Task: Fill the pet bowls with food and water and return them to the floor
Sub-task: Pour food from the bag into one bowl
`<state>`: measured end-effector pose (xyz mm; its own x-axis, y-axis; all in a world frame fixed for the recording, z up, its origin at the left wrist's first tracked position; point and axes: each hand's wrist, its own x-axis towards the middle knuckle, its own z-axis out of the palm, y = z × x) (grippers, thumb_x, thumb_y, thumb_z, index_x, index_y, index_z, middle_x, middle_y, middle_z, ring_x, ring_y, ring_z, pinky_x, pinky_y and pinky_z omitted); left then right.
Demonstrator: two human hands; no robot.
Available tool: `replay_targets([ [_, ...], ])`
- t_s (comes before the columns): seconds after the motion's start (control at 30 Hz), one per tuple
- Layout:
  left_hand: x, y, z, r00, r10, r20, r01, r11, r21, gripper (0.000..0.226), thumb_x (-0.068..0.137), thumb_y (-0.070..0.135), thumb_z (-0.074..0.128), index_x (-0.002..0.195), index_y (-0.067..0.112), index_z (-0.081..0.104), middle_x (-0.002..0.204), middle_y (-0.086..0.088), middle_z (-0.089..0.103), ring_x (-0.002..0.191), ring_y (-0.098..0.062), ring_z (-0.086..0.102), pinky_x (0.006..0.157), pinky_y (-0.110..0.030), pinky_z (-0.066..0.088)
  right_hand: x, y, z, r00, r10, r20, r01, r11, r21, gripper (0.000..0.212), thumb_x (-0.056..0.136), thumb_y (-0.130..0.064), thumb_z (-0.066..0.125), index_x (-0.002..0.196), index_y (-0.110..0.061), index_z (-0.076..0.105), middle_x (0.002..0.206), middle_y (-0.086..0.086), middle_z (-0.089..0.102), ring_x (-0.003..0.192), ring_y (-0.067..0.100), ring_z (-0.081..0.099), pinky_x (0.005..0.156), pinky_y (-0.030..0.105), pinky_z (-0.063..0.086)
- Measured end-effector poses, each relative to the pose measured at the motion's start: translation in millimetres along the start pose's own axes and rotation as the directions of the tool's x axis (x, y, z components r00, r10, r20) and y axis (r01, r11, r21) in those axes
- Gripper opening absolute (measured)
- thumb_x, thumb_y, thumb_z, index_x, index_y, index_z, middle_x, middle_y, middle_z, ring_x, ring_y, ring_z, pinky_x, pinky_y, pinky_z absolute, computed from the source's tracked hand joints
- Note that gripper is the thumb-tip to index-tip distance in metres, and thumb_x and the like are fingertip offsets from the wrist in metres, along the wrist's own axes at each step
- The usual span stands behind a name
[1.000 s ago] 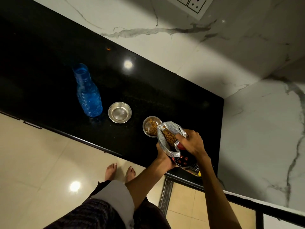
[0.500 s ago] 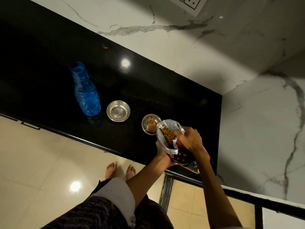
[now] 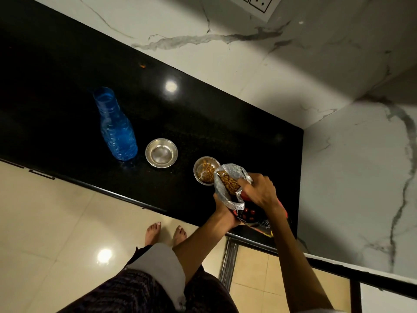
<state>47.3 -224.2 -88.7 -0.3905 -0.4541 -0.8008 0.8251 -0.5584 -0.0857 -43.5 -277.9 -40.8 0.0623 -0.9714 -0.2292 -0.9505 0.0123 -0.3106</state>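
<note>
Presently on black counter (image 3: 203, 114): blue water bottle (image 3: 116, 129) far left, empty steel bowl (image 3: 161, 153) beside it, kibble-filled bowl (image 3: 205, 170) right, food bag (image 3: 234, 190) tilted over it, left hand (image 3: 222, 213) gripping beneath, right hand (image 3: 259, 192) pinching its top.

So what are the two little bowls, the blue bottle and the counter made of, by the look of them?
Empty bowl and kibble bowl: probably stainless steel, silvery with bright reflections. Blue bottle: likely plastic, translucent with ribbed, crinkled walls. Countertop: seemingly polished black granite, finely speckled and mirroring a ceiling light.
</note>
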Motion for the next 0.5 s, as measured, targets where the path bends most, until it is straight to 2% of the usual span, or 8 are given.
replay_targets([
  [0.1, -1.3, 0.9, 0.2, 1.000, -0.014, -0.005, 0.014, 1.000, 0.022, 0.080, 0.081, 0.083, 0.040, 0.114, 0.022, 0.080, 0.122, -0.018, 0.074, 0.119, -0.044, 0.062, 0.098, -0.061, 0.050, 1.7, 2.1, 1.7, 1.000, 0.017, -0.003, -0.017, 1.000, 0.008, 0.047, 0.095, -0.057, 0.056, 0.120, -0.020, 0.071, 0.108, 0.014, 0.074, 0.098, 0.036, 0.067, 0.078, 0.034, 0.035],
  [0.2, -2.6, 2.4, -0.9, 1.000, -0.010, 0.020, 0.009, 0.999, 0.048, 0.084, 0.083, 0.084, 0.037, 0.123, 0.021, 0.075, 0.133, -0.020, 0.066, 0.127, -0.046, 0.056, 0.107, -0.067, 0.041, 1.2, 4.3, 4.3, 1.000, -0.009, 0.003, 0.009, 1.000, -0.001, 0.043, 0.097, -0.055, 0.058, 0.122, -0.022, 0.071, 0.111, 0.011, 0.074, 0.093, 0.031, 0.065, 0.080, 0.033, 0.035],
  [0.37, -4.2, 2.8, -0.1, 0.998, -0.035, 0.055, 0.032, 0.998, 0.055, 0.091, 0.080, 0.088, 0.036, 0.135, 0.023, 0.066, 0.144, -0.021, 0.058, 0.134, -0.047, 0.050, 0.113, -0.071, 0.032, 3.6, 3.9, 5.1, 1.000, -0.003, 0.015, 0.003, 1.000, 0.003, 0.048, 0.095, -0.060, 0.050, 0.112, -0.021, 0.072, 0.100, 0.008, 0.075, 0.081, 0.025, 0.063, 0.074, 0.031, 0.038],
  [0.43, -4.2, 2.4, -0.6, 0.998, -0.043, 0.043, 0.040, 0.996, 0.078, 0.091, 0.080, 0.089, 0.033, 0.136, 0.024, 0.065, 0.144, -0.021, 0.057, 0.136, -0.047, 0.048, 0.113, -0.073, 0.031, 4.6, 4.4, 5.9, 1.000, 0.012, -0.012, -0.012, 1.000, 0.015, 0.043, 0.097, -0.056, 0.055, 0.108, -0.018, 0.072, 0.098, 0.012, 0.075, 0.078, 0.027, 0.062, 0.064, 0.027, 0.033],
  [0.5, -4.0, 2.5, -2.2, 0.998, -0.046, 0.041, 0.042, 0.996, 0.078, 0.092, 0.081, 0.088, 0.031, 0.136, 0.023, 0.065, 0.144, -0.021, 0.057, 0.136, -0.047, 0.048, 0.113, -0.073, 0.031, 5.5, 4.6, 7.2, 1.000, 0.012, -0.028, -0.012, 1.000, 0.003, 0.037, 0.098, -0.051, 0.059, 0.108, -0.017, 0.071, 0.097, 0.013, 0.074, 0.072, 0.024, 0.056, 0.063, 0.027, 0.031],
])
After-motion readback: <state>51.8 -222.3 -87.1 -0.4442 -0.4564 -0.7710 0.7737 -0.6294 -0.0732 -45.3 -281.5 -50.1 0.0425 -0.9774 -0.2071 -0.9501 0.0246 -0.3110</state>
